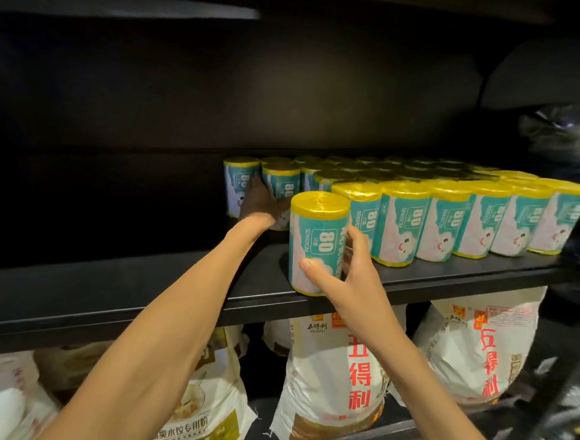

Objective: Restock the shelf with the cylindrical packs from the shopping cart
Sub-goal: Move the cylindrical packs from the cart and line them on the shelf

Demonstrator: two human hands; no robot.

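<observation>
The right hand (341, 278) grips one cylindrical pack (316, 242) around its lower half, thumb across the front and fingers wrapped behind, and the pack stands upright on the front edge of the black shelf (139, 291), just left of the front row of packs (453, 217) already lined up there. The left hand (259, 202) reaches deeper into the shadow, fingers extended against the side of the back-left packs (279, 188), seemingly steadying them; it holds nothing that can be made out. The pack looks like a tightly wound roll of thin plastic bags under a printed paper sleeve, so it is probably light, fairly firm across its width and a little slick where the yellow film shows at top and bottom. Taking it around the middle of the sleeve, as here, seems the surest hold, since the paper gives more friction than the film ends. Being tall and narrow, it could tip if nudged hard against its neighbours, so sliding it in flat on its base appears wiser than dropping it. Flour sacks (336, 377) fill the level below.
</observation>
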